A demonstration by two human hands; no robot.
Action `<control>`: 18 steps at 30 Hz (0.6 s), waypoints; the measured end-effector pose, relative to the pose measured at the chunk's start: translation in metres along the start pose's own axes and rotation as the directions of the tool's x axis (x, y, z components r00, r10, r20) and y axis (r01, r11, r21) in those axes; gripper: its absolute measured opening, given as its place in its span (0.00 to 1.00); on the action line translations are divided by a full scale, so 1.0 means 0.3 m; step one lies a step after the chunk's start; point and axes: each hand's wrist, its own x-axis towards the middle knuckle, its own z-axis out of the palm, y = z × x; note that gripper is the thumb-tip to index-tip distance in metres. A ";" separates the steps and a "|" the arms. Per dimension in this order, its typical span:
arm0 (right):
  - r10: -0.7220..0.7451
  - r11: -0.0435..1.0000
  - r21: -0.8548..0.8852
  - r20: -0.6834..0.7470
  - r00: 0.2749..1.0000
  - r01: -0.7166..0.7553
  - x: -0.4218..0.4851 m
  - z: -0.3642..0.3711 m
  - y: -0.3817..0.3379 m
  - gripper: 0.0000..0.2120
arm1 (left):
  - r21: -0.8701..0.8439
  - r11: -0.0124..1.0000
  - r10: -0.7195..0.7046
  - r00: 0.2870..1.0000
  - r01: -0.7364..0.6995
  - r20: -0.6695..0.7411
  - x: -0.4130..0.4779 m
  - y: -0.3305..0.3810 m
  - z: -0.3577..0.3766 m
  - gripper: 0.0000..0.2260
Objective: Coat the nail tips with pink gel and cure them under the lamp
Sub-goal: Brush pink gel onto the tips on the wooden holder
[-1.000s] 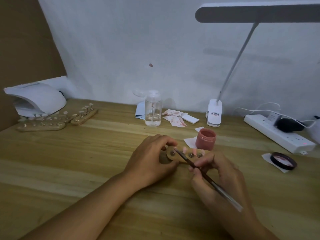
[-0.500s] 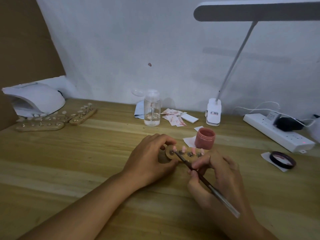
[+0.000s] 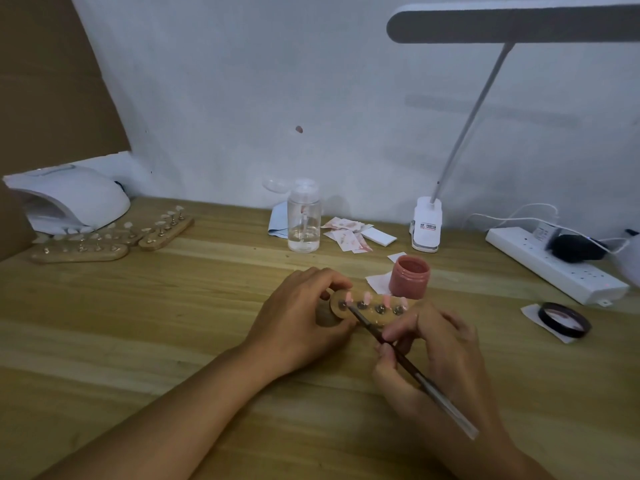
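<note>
A small wooden holder [image 3: 370, 314] with several pink nail tips [image 3: 367, 297] on metal pegs lies at the table's middle. My left hand [image 3: 301, 317] grips its left end. My right hand [image 3: 433, 355] holds a thin brush [image 3: 398, 353] like a pen, its tip touching the leftmost nail tip [image 3: 348, 297]. An open jar of pink gel [image 3: 409, 277] stands just behind the holder. The white curing lamp [image 3: 69, 199] sits at the far left by the wall.
Two more wooden holders [image 3: 104, 242] with uncoated tips lie before the curing lamp. A clear pump bottle [image 3: 304, 220], stained paper wipes [image 3: 349, 233], a desk lamp's clamp base [image 3: 427, 225], a power strip [image 3: 554, 263] and the jar's black lid [image 3: 566, 320] line the back and right.
The brush tip has slid a little along the leftmost nail tip. Both hands stay in nearly the same place; the camera shifted slightly.
</note>
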 end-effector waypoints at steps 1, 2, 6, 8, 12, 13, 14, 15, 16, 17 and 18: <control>-0.001 1.000 0.000 0.001 1.000 0.001 -0.001 0.001 -0.001 0.06 | -0.001 1.000 -0.001 1.000 0.001 0.000 0.000 0.000 0.000 0.18; -0.004 1.000 -0.001 -0.003 1.000 0.004 -0.002 0.001 -0.001 0.06 | -0.002 1.000 -0.001 1.000 0.001 0.002 0.000 0.001 0.000 0.18; -0.017 1.000 0.004 -0.053 0.998 0.017 -0.005 0.001 -0.004 0.05 | 0.009 1.000 -0.001 1.000 0.001 0.004 0.001 -0.003 0.001 0.19; -0.030 0.999 0.021 -0.083 0.996 0.032 -0.006 0.001 -0.008 0.05 | 0.014 1.000 -0.004 1.000 0.003 0.010 0.002 -0.006 0.002 0.19; 0.113 0.981 0.180 -0.219 0.969 -0.074 0.007 -0.026 -0.006 0.06 | -0.012 1.000 -0.011 0.999 0.012 0.046 0.004 -0.013 0.005 0.21; 0.152 0.970 0.223 -0.242 0.958 -0.097 0.013 -0.037 0.001 0.07 | -0.026 1.000 -0.013 0.999 0.015 0.052 0.003 -0.016 0.005 0.21; 0.183 0.960 0.254 -0.255 0.949 -0.117 0.019 -0.051 0.009 0.09 | -0.041 0.999 -0.011 0.998 0.014 0.056 0.004 -0.017 0.005 0.20; 0.210 0.952 0.272 -0.256 0.944 -0.139 0.024 -0.065 0.020 0.09 | -0.053 0.998 -0.010 0.998 0.014 0.064 0.003 -0.018 0.004 0.20; 0.230 0.951 0.266 -0.253 0.940 -0.161 0.027 -0.077 0.035 0.09 | -0.063 0.998 -0.010 0.997 0.014 0.073 0.002 -0.018 0.004 0.19; 0.243 0.953 0.240 -0.254 0.936 -0.183 0.028 -0.088 0.050 0.09 | -0.072 0.997 -0.009 0.997 0.014 0.077 0.003 -0.016 0.002 0.19; 0.256 0.956 0.210 -0.255 0.932 -0.205 0.026 -0.094 0.066 0.07 | -0.080 0.997 -0.010 0.997 0.016 0.078 0.003 -0.017 0.001 0.19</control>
